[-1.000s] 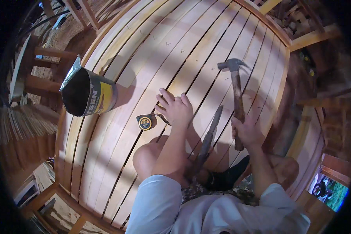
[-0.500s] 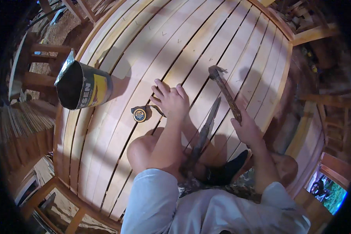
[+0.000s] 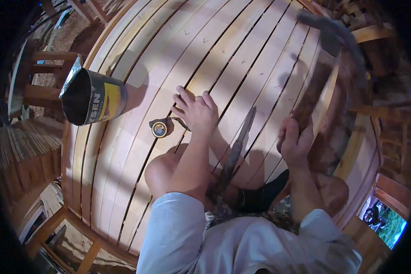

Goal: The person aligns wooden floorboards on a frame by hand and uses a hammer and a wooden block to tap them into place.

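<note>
In my right hand (image 3: 297,139) I grip the wooden handle of a hammer (image 3: 308,98), raised above the planks; its head blurs at the upper right. My left hand (image 3: 197,112) rests over the slatted wooden planks (image 3: 137,137) with its fingers spread, holding nothing I can see. Just left of it lies a round tape measure (image 3: 160,129) with a dark strap. Between my legs a long, pointed, dark tool (image 3: 239,148) lies with its tip facing away. Several small nails (image 3: 243,61) stick up from the planks in a row.
A black and yellow can (image 3: 96,98) lies tilted at the left with its mouth toward me. Stacked thin boards (image 3: 27,146) stand beyond the left edge. A wooden frame (image 3: 91,255) is at lower left; more timber (image 3: 383,114) lies at right.
The hammer has swung up and to the right in my right hand, its head now blurred. My left hand stays over the planks with fingers spread; the whole view has shifted slightly.
</note>
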